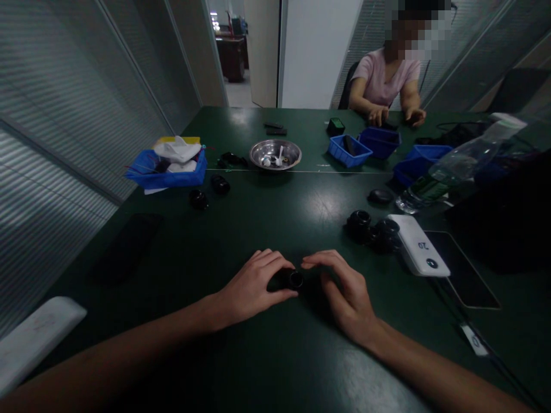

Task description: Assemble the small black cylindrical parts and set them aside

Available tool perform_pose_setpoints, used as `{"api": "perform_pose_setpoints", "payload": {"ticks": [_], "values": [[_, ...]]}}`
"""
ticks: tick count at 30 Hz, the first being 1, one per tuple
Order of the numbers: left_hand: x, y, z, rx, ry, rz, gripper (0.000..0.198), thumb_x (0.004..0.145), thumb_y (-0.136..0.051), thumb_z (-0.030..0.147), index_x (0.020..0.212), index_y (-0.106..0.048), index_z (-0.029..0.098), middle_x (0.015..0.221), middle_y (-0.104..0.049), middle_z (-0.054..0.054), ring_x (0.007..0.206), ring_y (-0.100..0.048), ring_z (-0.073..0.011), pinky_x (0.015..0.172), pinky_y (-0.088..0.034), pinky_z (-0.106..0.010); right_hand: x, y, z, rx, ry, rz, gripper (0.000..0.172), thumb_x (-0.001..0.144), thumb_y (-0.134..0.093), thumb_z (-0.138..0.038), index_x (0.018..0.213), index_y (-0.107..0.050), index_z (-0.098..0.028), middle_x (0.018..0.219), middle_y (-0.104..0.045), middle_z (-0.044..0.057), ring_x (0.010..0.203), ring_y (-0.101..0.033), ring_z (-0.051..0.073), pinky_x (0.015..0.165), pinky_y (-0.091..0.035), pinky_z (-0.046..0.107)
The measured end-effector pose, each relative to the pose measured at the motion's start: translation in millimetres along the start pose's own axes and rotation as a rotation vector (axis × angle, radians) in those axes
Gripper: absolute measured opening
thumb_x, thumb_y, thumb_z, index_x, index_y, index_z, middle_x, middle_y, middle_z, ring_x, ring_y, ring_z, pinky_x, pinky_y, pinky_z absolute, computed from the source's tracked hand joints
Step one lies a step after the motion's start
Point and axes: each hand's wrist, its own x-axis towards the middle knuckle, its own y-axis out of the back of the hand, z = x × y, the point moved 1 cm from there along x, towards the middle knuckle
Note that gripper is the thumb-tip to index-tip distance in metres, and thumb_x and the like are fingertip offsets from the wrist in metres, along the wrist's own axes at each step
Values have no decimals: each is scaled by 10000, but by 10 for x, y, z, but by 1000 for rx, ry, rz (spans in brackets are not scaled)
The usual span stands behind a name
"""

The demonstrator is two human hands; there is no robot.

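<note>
My left hand [253, 284] rests on the dark green table [301, 206], its fingers curled round a small black cylindrical part [293, 280] with a round opening facing me. My right hand [344, 292] lies just right of it with bent fingers, the index fingertip reaching toward the part's top; whether it touches the part is unclear. Both forearms stretch in from the near edge.
Two black round parts [372, 229] and a white device [419, 246] lie right of my hands beside a dark phone [462, 269]. A steel bowl [275, 154], blue bins [166, 172] [348, 150], a plastic bottle [456, 166] and small black parts [209, 192] sit farther off. A person [387, 80] sits opposite.
</note>
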Motion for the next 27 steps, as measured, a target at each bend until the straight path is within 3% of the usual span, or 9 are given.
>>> {"api": "perform_pose_setpoints", "payload": {"ticks": [5,12,19,27], "values": [[-3,4,6,9,22,3,278,921,-783,368,1070,-627,192,1091,-667,-32,1043,-606,-242,968,-412,-418,16,-56,-13,46,75,-225,450,1001,-393,-93,1398,-547,-240,1277,-646,97,1184,-598,247,993,-519,436],[0,0,-3,6,0,3,313,900,-809,366,1118,-633,226,1125,-678,-14,1062,-611,-236,976,-410,-414,-10,23,27,-5,-43,36,331,1015,-407,-126,1230,-629,-245,1094,-684,71,1050,-650,236,903,-537,404],[-8,-11,2,7,24,-4,262,929,-771,350,1087,-631,195,1101,-667,-39,1045,-607,-248,980,-423,-435,29,-68,-23,30,63,-241,492,984,-412,-91,1430,-526,-261,1330,-626,108,1228,-584,263,1018,-535,479],[4,21,38,-7,19,-14,272,906,-797,316,1104,-640,215,1114,-679,-29,1056,-604,-251,973,-419,-427,7,-35,5,-25,15,-85,428,972,-466,-138,1383,-535,-240,1268,-647,105,1144,-627,256,962,-541,448]]}}
